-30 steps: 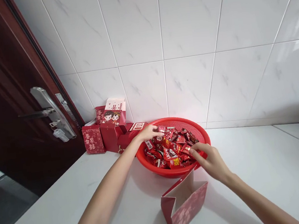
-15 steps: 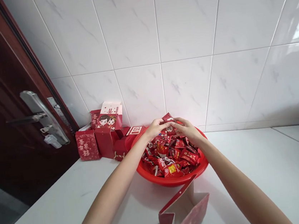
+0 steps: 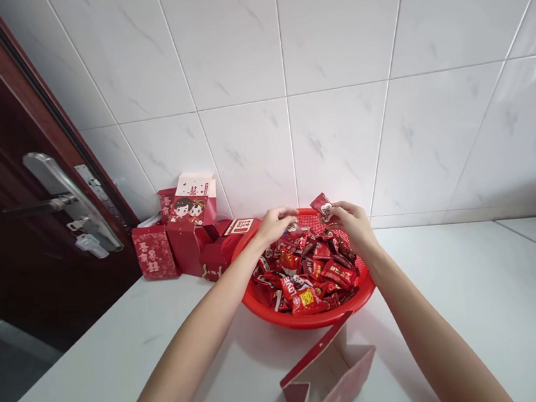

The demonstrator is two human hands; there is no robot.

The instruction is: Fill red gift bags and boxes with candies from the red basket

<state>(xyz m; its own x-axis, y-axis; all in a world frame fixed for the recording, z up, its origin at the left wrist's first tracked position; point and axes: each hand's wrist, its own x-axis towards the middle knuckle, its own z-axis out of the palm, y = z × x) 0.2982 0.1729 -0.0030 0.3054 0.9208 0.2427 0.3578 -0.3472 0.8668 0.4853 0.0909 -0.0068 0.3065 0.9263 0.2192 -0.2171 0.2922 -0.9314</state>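
My right hand [image 3: 353, 220] pinches a small red candy packet [image 3: 322, 208] with a pale heart-shaped print, raised above the back rim of a red plastic basket [image 3: 305, 321]. At the basket's back left, the curled fingers of my left hand [image 3: 275, 224] close on another red candy packet [image 3: 294, 228], mostly covered by them. Many red wrapped candies [image 3: 321, 266] fill the basket, with a larger packet marked LOVE [image 3: 302, 295] near the front. Nearer to me stands an opened dark red paper box [image 3: 333, 374], its mouth facing up and its inside pale.
Several red gift boxes [image 3: 155, 252] stand at the left by the tiled wall [image 3: 248, 158], one with a cartoon couple [image 3: 191, 206]. A dark wooden door [image 3: 0, 193] with a metal handle [image 3: 72, 204] is at far left. The white counter [image 3: 442, 284] extends right.
My hands have moved apart. My right hand has carried a candy packet up and to the right, while my left stays over the basket's back left. The view has shifted slightly.
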